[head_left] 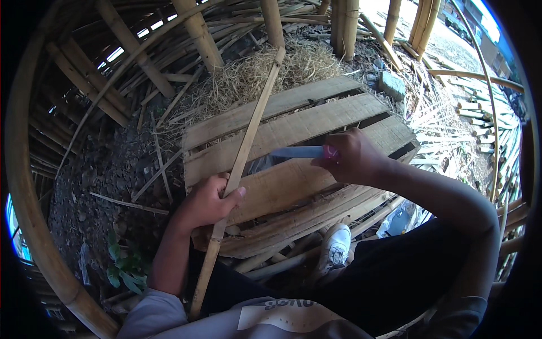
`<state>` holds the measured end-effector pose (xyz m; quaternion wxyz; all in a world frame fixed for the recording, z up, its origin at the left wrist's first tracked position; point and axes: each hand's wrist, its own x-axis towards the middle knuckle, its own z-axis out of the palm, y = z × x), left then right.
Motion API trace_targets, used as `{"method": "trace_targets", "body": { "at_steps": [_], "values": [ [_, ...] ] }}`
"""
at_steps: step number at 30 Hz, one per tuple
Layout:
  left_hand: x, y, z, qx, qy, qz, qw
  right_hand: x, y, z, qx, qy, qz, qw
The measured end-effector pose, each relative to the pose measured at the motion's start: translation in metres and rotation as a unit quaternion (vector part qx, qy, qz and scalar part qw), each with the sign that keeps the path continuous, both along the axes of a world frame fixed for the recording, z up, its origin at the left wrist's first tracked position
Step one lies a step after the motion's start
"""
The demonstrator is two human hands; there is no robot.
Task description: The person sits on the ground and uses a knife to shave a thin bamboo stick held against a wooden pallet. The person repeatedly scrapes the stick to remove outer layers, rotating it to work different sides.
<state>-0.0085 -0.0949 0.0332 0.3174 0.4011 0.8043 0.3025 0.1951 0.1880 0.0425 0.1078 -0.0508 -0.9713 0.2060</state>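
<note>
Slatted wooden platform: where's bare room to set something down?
The far slat is bare right of the bamboo strip, with straw beyond it. The front plank has room between the left hand and right hand, nearer you than the knife. Crowded: the left, where that hand holds the strip, and the middle right, around the knife.

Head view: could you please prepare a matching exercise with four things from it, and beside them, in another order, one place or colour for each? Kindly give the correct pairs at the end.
Things:
1. strip
2. knife
3. shoe
4. plant

Places and colours:
A. white
B. held in the right grip, above the boards
C. green
D. held in the left grip, slanting across the boards

Right pairs: 1-D, 2-B, 3-A, 4-C
</note>
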Motion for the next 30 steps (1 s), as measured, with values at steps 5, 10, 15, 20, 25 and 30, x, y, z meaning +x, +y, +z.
{"method": "trace_targets", "body": {
  "at_steps": [5,10,15,20,25,30],
  "values": [
    [-0.003,-0.010,-0.021,0.097,0.037,-0.029,0.994,-0.016,0.061,-0.045,0.028,0.097,0.004,0.995],
    [0.002,0.004,-0.015,0.075,-0.034,0.028,0.996,-0.012,0.063,-0.060,-0.001,0.033,-0.030,0.999],
    [-0.019,0.031,-0.006,0.095,-0.053,0.073,0.991,-0.020,0.071,-0.048,-0.015,0.009,-0.142,0.990],
    [-0.049,0.081,0.022,0.105,-0.014,0.048,0.993,-0.028,0.099,-0.040,-0.015,0.034,-0.186,0.982],
    [-0.107,0.121,0.029,0.104,-0.004,0.033,0.994,-0.050,0.106,-0.039,-0.031,0.039,-0.237,0.970],
    [-0.174,0.132,0.005,0.066,0.034,-0.003,0.997,-0.087,0.089,-0.045,-0.040,0.009,-0.265,0.963]
  ]
}}
